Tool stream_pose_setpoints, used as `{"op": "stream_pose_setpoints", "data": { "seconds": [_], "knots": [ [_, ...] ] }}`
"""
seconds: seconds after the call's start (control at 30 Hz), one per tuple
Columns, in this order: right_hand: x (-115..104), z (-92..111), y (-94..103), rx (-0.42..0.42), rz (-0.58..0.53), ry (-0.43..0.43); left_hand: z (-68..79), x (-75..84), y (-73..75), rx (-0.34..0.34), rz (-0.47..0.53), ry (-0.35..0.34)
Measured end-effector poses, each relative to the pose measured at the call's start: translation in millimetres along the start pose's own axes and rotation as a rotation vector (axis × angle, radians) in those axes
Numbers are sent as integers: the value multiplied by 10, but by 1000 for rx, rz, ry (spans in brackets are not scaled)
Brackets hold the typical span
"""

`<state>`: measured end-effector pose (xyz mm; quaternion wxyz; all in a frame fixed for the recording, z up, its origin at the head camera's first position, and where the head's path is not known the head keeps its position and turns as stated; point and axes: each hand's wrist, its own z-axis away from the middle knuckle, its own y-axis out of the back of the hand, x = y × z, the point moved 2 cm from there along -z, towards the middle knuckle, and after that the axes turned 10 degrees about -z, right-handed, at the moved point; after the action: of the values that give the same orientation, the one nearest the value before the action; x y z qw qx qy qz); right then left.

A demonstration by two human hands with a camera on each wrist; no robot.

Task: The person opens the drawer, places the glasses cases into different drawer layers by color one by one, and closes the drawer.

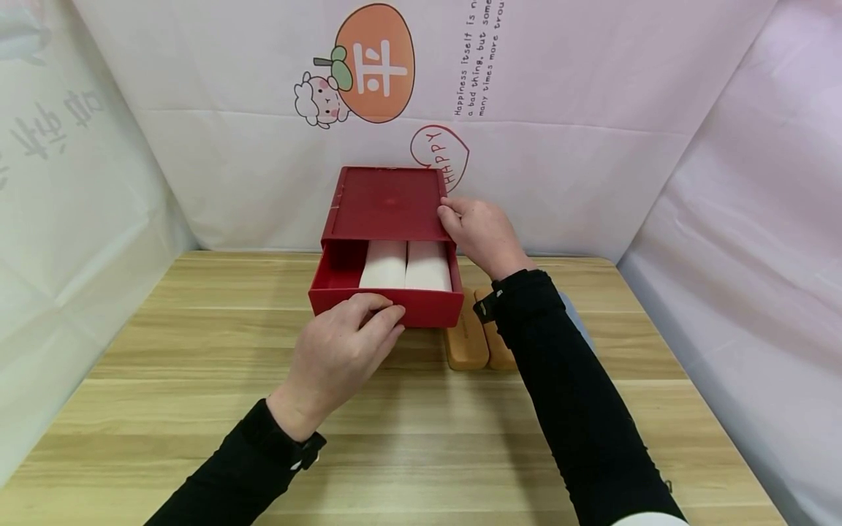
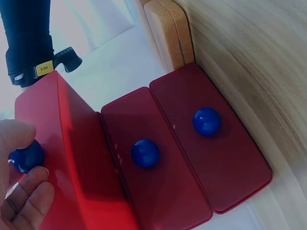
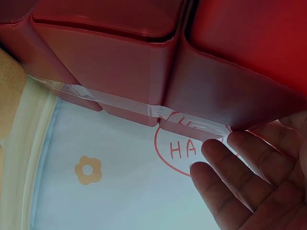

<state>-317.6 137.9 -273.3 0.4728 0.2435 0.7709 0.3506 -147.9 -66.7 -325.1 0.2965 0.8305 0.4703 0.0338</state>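
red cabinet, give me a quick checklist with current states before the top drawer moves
1. Left hand on the blue knob of the top drawer: ok, pinched.
2. Right hand against the cabinet: ok, touching its upper right edge.
3. Middle drawer and bottom drawer closed: ok.
4. White items clear of the cabinet's top: cannot tell, far ends hidden.
5. Brown cases clear of the cabinet: cannot tell.

I'm at a curtained-off work nook, kind of room unclear. Wood-grain table before me; white cartoon-printed cloth on three sides.
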Motion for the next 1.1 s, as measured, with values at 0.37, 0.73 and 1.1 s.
{"op": "stream_pose_setpoints", "data": {
  "seconds": [0.37,0.73,1.1],
  "knots": [
    [-4,5,5,0,5,8,-31,-12,-27,-6,-3,5],
    [0,11,3,8,14,17,-52,-27,-66,-78,-16,31],
    [8,3,-3,12,20,12,-55,-59,-125,-98,-28,48]
  ]
}}
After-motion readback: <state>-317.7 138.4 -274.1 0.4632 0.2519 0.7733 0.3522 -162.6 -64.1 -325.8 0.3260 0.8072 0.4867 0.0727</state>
